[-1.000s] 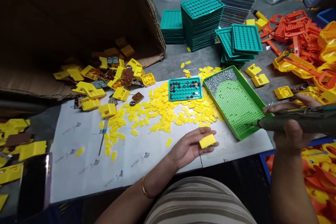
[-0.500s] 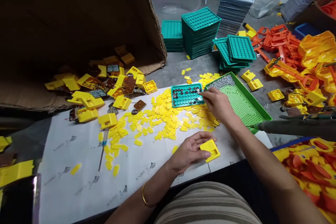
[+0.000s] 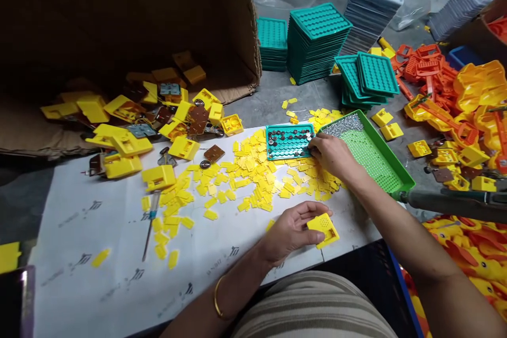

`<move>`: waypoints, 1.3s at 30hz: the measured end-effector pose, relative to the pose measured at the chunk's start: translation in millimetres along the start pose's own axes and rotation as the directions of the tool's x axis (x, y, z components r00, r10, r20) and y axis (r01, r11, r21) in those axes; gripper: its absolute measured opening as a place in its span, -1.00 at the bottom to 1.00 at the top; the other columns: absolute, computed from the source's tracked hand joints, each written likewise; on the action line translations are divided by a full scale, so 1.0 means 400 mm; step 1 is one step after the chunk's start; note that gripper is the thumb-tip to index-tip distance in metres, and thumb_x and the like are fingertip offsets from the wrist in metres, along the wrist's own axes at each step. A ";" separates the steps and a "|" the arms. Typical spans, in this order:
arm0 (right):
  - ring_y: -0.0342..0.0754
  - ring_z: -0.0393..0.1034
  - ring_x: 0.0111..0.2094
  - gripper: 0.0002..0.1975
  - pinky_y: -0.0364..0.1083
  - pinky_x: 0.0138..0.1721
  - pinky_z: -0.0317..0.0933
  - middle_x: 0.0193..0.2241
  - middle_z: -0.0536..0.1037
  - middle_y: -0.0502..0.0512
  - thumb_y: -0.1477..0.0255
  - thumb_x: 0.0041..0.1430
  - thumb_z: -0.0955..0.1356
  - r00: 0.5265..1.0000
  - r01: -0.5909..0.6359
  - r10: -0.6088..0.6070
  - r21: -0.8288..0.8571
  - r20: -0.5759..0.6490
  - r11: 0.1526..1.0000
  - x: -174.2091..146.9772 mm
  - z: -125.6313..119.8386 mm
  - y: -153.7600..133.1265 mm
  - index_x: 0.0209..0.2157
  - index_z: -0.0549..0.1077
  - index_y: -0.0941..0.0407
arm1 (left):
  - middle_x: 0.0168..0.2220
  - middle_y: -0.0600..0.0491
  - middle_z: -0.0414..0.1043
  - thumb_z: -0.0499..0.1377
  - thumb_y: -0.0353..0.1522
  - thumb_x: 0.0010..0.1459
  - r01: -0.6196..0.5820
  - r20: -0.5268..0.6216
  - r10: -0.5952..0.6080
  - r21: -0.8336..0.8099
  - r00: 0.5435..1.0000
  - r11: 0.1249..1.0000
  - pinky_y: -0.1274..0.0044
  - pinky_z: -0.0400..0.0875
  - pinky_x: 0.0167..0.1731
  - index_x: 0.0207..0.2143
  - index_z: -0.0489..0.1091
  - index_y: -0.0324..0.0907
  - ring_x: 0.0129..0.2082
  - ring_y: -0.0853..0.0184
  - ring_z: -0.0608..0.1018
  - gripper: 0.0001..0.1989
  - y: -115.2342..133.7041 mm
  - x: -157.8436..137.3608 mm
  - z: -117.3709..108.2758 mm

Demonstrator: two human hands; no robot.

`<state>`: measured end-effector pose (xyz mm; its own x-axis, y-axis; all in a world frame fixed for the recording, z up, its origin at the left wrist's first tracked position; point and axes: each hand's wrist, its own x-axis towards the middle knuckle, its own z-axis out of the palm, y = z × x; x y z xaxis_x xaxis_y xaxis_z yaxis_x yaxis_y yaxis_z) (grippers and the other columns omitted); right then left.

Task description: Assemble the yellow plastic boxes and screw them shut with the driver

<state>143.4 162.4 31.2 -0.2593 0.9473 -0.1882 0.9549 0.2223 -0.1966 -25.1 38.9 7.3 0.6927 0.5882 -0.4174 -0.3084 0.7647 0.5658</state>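
My left hand (image 3: 295, 235) is closed around a small yellow plastic case (image 3: 324, 229), thumb on top; the case has a grid of small holes and a recess. My right hand (image 3: 331, 154) reaches over the right end of a teal dimpled tray (image 3: 288, 152), its fingertips pinched together among the pieces there. Whatever they grip is hidden. In the tray lie small dark round pieces and a few silvery discs that look like button cells. Loose flat yellow pieces (image 3: 253, 182) are heaped around the tray, in front of my left hand.
A green perforated tray (image 3: 390, 163) with small metal bits sits right of the teal one. Yellow cases with circuit boards (image 3: 130, 142) spill from a cardboard box (image 3: 253, 21). A screwdriver (image 3: 149, 227) lies at left. Teal tray stacks (image 3: 317, 47) stand behind; a dark bar (image 3: 455, 203) juts in at right.
The camera view has shifted, so most things sit further right. My right hand's fingertips have moved slightly down along the teal tray's right end. My left hand still holds the case.
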 end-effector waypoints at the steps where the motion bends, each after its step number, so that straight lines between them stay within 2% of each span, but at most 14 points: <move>1: -0.05 0.38 -0.36 -0.82 -0.11 -0.41 0.02 -0.29 0.54 0.14 0.58 0.15 0.30 1.000 0.002 -0.002 0.008 0.002 1.000 0.002 -0.006 0.001 -0.27 0.53 0.15 | -0.07 -0.05 0.41 0.41 -0.40 -0.17 0.001 -0.002 -0.001 0.000 1.000 1.000 0.46 0.29 -0.06 -0.16 0.48 -0.17 -0.10 0.28 0.43 -0.56 0.000 0.000 0.000; 3: -0.10 0.37 -0.39 -0.85 -0.14 -0.40 0.05 -0.38 0.55 0.06 0.59 0.12 0.32 1.000 0.006 -0.006 0.066 0.000 0.998 0.007 -0.018 0.006 -0.32 0.52 0.13 | -0.08 -0.04 0.41 0.41 -0.40 -0.18 0.005 -0.006 -0.005 -0.003 1.000 1.000 0.46 0.30 -0.07 -0.17 0.49 -0.17 -0.11 0.28 0.44 -0.56 -0.001 0.000 0.000; 6: -0.15 0.37 -0.43 -0.90 -0.17 -0.37 0.11 -0.47 0.55 -0.02 0.58 0.08 0.36 1.000 0.028 -0.029 0.255 -0.001 0.966 0.019 -0.033 0.018 -0.39 0.51 0.13 | -0.08 -0.06 0.41 0.41 -0.40 -0.19 0.017 -0.015 -0.017 -0.015 1.000 1.000 0.45 0.29 -0.06 -0.17 0.49 -0.17 -0.10 0.27 0.44 -0.56 -0.001 0.001 0.000; 9: -0.15 0.39 -0.43 -0.88 -0.17 -0.35 0.15 -0.48 0.56 -0.02 0.55 0.05 0.40 0.999 0.034 -0.045 0.395 0.019 0.918 0.037 -0.038 0.031 -0.32 0.54 0.15 | -0.05 -0.06 0.42 0.42 -0.41 -0.20 0.030 -0.027 -0.031 -0.034 0.999 0.999 0.44 0.28 -0.02 -0.18 0.49 -0.17 -0.08 0.26 0.45 -0.57 -0.002 0.001 0.000; 12: -0.12 0.42 -0.39 -0.78 -0.14 -0.30 0.17 -0.44 0.58 0.00 0.51 0.06 0.42 0.996 0.059 -0.078 0.331 0.044 0.942 0.056 -0.038 0.035 -0.20 0.57 0.12 | -0.04 -0.05 0.43 0.42 -0.43 -0.20 0.036 -0.039 -0.039 -0.057 0.998 0.998 0.43 0.28 0.00 -0.20 0.49 -0.15 -0.07 0.28 0.46 -0.58 -0.003 0.000 0.000; 16: -0.08 0.44 -0.32 -0.82 -0.13 -0.27 0.17 -0.33 0.62 0.02 0.52 0.08 0.40 0.975 0.167 -0.193 0.216 0.108 0.962 0.073 -0.034 0.029 -0.25 0.60 0.08 | -0.03 -0.04 0.46 0.43 -0.45 -0.22 0.053 -0.077 -0.059 -0.085 0.995 0.995 0.44 0.30 0.01 -0.16 0.49 -0.13 -0.06 0.28 0.46 -0.53 -0.002 -0.002 -0.001; 18: -0.08 0.44 -0.32 -0.83 -0.13 -0.29 0.16 -0.33 0.62 0.02 0.53 0.10 0.38 0.968 0.186 -0.213 0.194 0.131 0.963 0.077 -0.032 0.024 -0.28 0.61 0.08 | -0.02 -0.05 0.47 0.44 -0.46 -0.23 0.068 -0.108 -0.077 -0.088 0.991 0.994 0.45 0.30 0.02 -0.13 0.49 -0.12 -0.01 0.26 0.46 -0.49 0.002 -0.002 -0.003; 24: -0.06 0.42 -0.34 -0.81 -0.12 -0.31 0.15 -0.36 0.62 0.06 0.57 0.10 0.35 0.982 0.130 -0.149 0.150 0.120 0.980 0.067 -0.031 0.014 -0.33 0.61 0.10 | 0.01 -0.03 0.47 0.44 -0.47 -0.23 0.043 -0.165 -0.061 -0.113 0.984 0.993 0.44 0.25 0.10 -0.09 0.51 -0.10 0.14 0.19 0.37 -0.45 0.017 -0.003 -0.005; 32: -0.03 0.42 -0.35 -0.83 -0.12 -0.38 0.09 -0.35 0.61 0.13 0.58 0.06 0.34 0.980 0.141 -0.155 0.120 0.122 0.983 0.075 -0.029 0.005 -0.35 0.58 0.15 | -0.02 -0.01 0.49 0.45 -0.45 -0.26 0.000 -0.195 -0.016 -0.085 0.981 0.996 0.48 0.32 0.04 -0.13 0.53 -0.09 0.10 0.19 0.41 -0.47 0.026 0.003 -0.020; 36: -0.01 0.44 -0.31 -0.84 -0.13 -0.40 0.09 -0.31 0.61 0.15 0.58 0.07 0.31 0.987 0.087 -0.100 0.102 0.125 0.991 0.054 -0.035 -0.023 -0.35 0.55 0.17 | -0.02 0.02 0.49 0.44 -0.39 -0.22 0.033 -0.238 -0.030 0.009 0.971 0.999 0.55 0.39 -0.03 -0.13 0.51 -0.10 0.02 0.22 0.47 -0.50 0.036 -0.017 -0.008; 38: -0.04 0.44 -0.30 -0.87 -0.15 -0.42 0.11 -0.30 0.62 0.10 0.55 0.10 0.30 0.987 0.061 -0.075 0.102 0.142 0.993 0.042 -0.043 -0.034 -0.38 0.52 0.15 | 0.01 0.07 0.48 0.43 -0.36 -0.18 0.083 -0.317 -0.055 0.075 0.947 0.994 0.58 0.43 -0.08 -0.11 0.48 -0.05 0.01 0.23 0.49 -0.51 0.038 -0.033 -0.020; 39: -0.08 0.44 -0.30 -0.86 -0.17 -0.42 0.12 -0.29 0.62 0.06 0.55 0.13 0.29 0.984 0.088 -0.106 0.124 0.143 0.988 0.041 -0.046 -0.033 -0.40 0.50 0.14 | 0.03 0.09 0.47 0.41 -0.34 -0.14 0.125 -0.339 -0.083 0.105 0.937 0.987 0.58 0.45 -0.10 -0.07 0.45 -0.01 0.02 0.23 0.49 -0.49 0.039 -0.033 -0.038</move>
<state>129.2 179.3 48.6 -0.3767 0.8758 -0.3018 0.9030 0.2745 -0.3305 -48.9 47.1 10.9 0.4533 0.5773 -0.6791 -0.1492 0.8003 0.5807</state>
